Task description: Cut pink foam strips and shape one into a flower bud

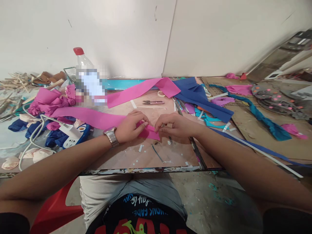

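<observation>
A long pink strip [97, 117], fabric or crepe paper, runs from the left across the table to my hands. My left hand [131, 126], with a metal watch on the wrist, presses thumb and fingers onto the strip near its right end. At that end's corner, my right hand [174, 125] pinches the pink edge between thumb and fingertips. The short end of the strip lies between and below both hands. Behind them rest small thread snips [153, 102] and a roll of tape [161, 94]. A second pink strip [136, 92] lies farther back.
Dark blue strips [202, 99] lie at the back right, near a white stick [263, 151] and a teal twisted strip [263, 118]. Left are pink rosettes [46, 100], a power strip [76, 136] with a white cable, and a red-capped bottle [83, 60]. The table's front edge [146, 169] is close to me.
</observation>
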Demonstrator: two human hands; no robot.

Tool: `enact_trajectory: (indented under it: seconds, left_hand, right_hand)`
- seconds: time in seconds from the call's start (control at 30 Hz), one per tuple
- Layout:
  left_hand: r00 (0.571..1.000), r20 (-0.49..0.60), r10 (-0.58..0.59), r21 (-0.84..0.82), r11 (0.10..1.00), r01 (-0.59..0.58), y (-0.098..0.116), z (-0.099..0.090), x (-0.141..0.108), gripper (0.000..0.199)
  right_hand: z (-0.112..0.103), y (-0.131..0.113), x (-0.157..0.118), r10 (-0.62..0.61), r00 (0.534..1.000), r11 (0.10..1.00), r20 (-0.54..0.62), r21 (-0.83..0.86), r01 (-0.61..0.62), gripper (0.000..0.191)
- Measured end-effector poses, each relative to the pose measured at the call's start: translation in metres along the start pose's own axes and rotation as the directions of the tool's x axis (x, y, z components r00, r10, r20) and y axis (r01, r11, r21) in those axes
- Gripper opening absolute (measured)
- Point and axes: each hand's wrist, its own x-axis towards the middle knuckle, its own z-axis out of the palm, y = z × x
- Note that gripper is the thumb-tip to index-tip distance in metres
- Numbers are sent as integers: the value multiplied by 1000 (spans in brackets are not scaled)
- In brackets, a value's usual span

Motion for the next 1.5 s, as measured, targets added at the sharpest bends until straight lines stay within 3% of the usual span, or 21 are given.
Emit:
enact_trajectory:
  seconds: [0.13, 0.33, 0.43, 0.63, 0.73, 0.9, 1.13, 1.27, 1.5]
  left_hand:
    - [999, -31, -42, -17, 999, 41, 1, -1, -1, 28]
    - [999, 45, -2, 23, 1000, 1, -1, 0, -2, 23]
    - [999, 33, -22, 23, 1000, 21, 0, -2, -1, 26]
    - [999, -22, -50, 51, 997, 51, 9, -12, 3, 25]
    - [998, -62, -22, 78, 997, 27, 16, -19, 7, 24]
    - [993, -112, 42, 162, 987, -24, 29, -38, 12, 22]
    - [977, -202, 63, 196, 980, -23, 41, -58, 11, 24]
    - [977, -213, -22, 108, 993, 46, 42, -58, 5, 25]
    - [967, -149, -206, -142, 972, 186, 28, -52, -6, 27]
  right_hand:
    - [-1, -2, 0, 73, 997, 997, -22, 37, -72, 19]
    - [-1, -4, 0, 118, 993, 990, -23, 82, -116, 18]
    - [1, -4, 0, 138, 990, 986, -40, 104, -134, 19]
    - [4, -7, 2, 311, 939, 921, -145, 290, -260, 40]
    - [2, -19, 7, 349, 927, 924, -135, 212, -317, 45]
    - [-6, -37, 15, 308, 934, 944, -179, -61, -323, 35]
    - [-19, -40, 25, 167, 937, 964, -308, -148, -220, 27]
    - [-13, -48, 35, 103, 945, 968, -310, -187, -167, 34]
    - [6, -47, 48, 180, 953, 982, -243, -11, -188, 36]
